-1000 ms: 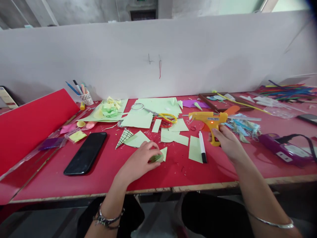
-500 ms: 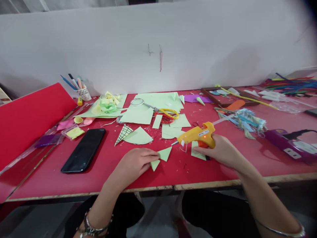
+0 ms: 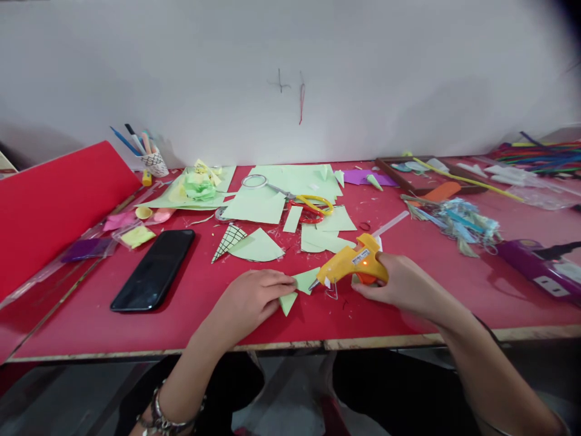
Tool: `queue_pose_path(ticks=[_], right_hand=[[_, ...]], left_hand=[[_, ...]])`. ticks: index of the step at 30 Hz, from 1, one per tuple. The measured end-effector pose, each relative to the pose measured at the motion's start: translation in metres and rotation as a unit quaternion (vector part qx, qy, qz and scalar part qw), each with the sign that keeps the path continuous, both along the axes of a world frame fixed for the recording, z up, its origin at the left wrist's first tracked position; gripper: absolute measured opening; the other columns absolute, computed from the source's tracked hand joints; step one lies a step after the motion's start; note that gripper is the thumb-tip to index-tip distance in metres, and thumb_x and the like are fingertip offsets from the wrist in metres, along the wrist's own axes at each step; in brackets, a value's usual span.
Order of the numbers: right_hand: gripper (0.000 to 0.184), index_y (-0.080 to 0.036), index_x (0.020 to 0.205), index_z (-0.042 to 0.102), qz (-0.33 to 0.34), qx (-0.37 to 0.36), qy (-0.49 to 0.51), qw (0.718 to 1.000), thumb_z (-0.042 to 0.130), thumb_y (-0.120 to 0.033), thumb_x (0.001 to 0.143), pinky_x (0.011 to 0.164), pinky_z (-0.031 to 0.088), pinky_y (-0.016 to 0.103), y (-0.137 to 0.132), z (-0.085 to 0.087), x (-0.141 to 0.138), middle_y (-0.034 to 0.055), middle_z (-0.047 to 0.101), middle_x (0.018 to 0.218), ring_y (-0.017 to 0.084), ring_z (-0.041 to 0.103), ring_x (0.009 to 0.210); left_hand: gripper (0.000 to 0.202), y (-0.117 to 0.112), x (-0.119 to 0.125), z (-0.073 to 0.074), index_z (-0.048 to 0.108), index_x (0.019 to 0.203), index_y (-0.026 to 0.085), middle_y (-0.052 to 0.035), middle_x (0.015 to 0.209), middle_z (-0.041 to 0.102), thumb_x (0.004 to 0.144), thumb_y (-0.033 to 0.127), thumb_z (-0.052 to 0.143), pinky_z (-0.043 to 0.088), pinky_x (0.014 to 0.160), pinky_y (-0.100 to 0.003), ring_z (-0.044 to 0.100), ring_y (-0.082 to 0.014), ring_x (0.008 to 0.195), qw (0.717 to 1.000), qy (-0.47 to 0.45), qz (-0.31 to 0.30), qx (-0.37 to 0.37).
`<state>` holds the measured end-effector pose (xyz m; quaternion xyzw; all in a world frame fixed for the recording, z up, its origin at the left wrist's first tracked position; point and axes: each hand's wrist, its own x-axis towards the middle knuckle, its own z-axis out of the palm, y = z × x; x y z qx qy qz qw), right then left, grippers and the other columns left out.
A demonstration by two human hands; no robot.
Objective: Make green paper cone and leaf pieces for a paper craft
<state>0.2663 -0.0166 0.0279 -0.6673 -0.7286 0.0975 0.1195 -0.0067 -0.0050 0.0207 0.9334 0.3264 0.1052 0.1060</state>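
Note:
My right hand [image 3: 402, 284] is wrapped round the handle of a yellow glue gun [image 3: 351, 261], a clear glue stick poking out of its back. Its metal nozzle meets the lower right part of a folded piece of light green paper [image 3: 307, 279] on the red table. The fingers of my left hand [image 3: 254, 300] are pressed together over the left part of that paper, hiding some of it. Beyond them lie a light green paper fan shape [image 3: 258, 246] and a cone with a black grid [image 3: 227, 243].
Left of my hand lies a black phone [image 3: 154, 269]. Scissors with yellow and red handles [image 3: 313, 207] rest on green sheets [image 3: 254, 206]. A purple power strip [image 3: 535, 266] sits at right, near a bundle of blue fringe [image 3: 467, 219]. A cup of pens [image 3: 154, 162] stands back left.
The glue gun has moved left and down, its nozzle coming from the paper's upper right corner to its lower right edge. My left hand stays on the paper. The view has shifted slightly.

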Motion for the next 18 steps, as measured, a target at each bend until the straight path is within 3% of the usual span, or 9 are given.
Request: queue_pose_path(ticks=[8, 18], right_hand=[[0.026, -0.022, 0.056, 0.035, 0.011, -0.001, 0.018, 1.000, 0.052, -0.038, 0.065, 0.037, 0.023, 0.021, -0.0004, 0.0032, -0.0031, -0.0024, 0.048, 0.046, 0.009, 0.040, 0.038], [0.024, -0.021, 0.057, 0.035, 0.007, -0.002, -0.025, 1.000, 0.050, -0.037, 0.066, 0.038, 0.024, 0.022, -0.0024, 0.0082, -0.0057, -0.0011, 0.048, 0.047, 0.010, 0.042, 0.040]], left_hand=[[0.035, 0.0006, 0.0004, 0.0004, 0.058, 0.106, 0.023, -0.0016, 0.115, 0.059, 0.078, 0.009, 0.043, 0.041, 0.090, -0.035, 0.051, -0.0164, 0.107, 1.000, -0.016, 0.006, -0.011], [0.035, 0.0018, 0.0007, -0.0016, 0.059, 0.106, 0.023, -0.0015, 0.112, 0.060, 0.078, 0.009, 0.042, 0.042, 0.090, -0.035, 0.052, -0.0159, 0.105, 0.999, -0.032, 0.009, -0.022]])
